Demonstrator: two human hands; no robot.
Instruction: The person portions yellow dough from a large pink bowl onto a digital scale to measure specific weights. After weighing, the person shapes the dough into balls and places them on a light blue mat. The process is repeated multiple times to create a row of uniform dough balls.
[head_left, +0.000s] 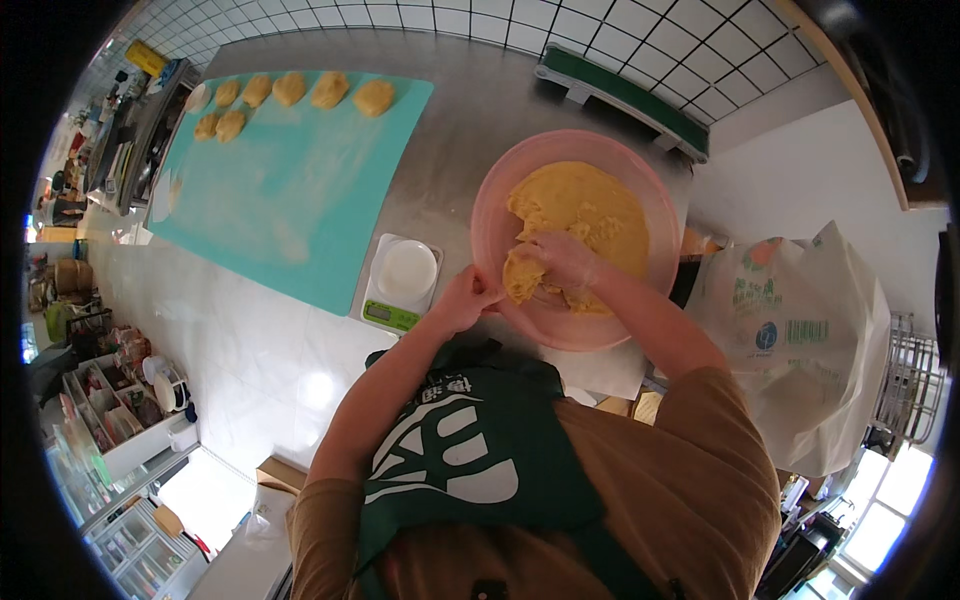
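Note:
A large pink plastic bowl (491, 187) stands in front of me on a metal worktop, holding a big mass of yellow dough (581, 191). Inside it, my right hand (561, 259) grips a torn-off lump of dough (523, 276) near the left wall. The fingertips are partly buried, and I cannot tell if the lump is fully free. My left hand (474, 294) pinches the bowl's lower left rim. Just left of that hand sits a kitchen scale (393, 283) with a white round dish (407, 270) on top.
A turquoise mat (277, 187) carries several dough pieces (330, 90) along its far edge. Behind the bowl, a green-topped bench-like rack (622, 97) stands against the tiled wall (465, 15). A large printed white sack (795, 345) is close at my right.

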